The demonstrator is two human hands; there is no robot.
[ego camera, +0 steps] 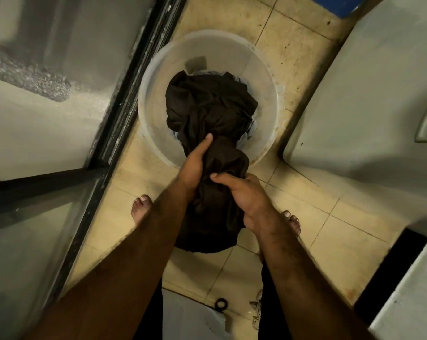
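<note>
Over the near rim of the clear bucket (148, 123), the dark garment (207, 106) stretches bunched between both hands, its far end piled inside on pale blue cloth (250, 133). The left hand (197, 163) has its grip wrapped round the twist, and the right hand (246, 200) clamps it just nearer. A bare left foot (141, 207) and right foot (292, 220) flank it on the tiled floor (305, 57). A white appliance (379, 94) stands right.

We are in a wash spot at home. Our bare feet (140, 208) stand on a tile floor (305, 204). A tub (148, 133) of clothes (207, 101) sits between a glass door (35, 143) and a white machine (379, 94).
</note>
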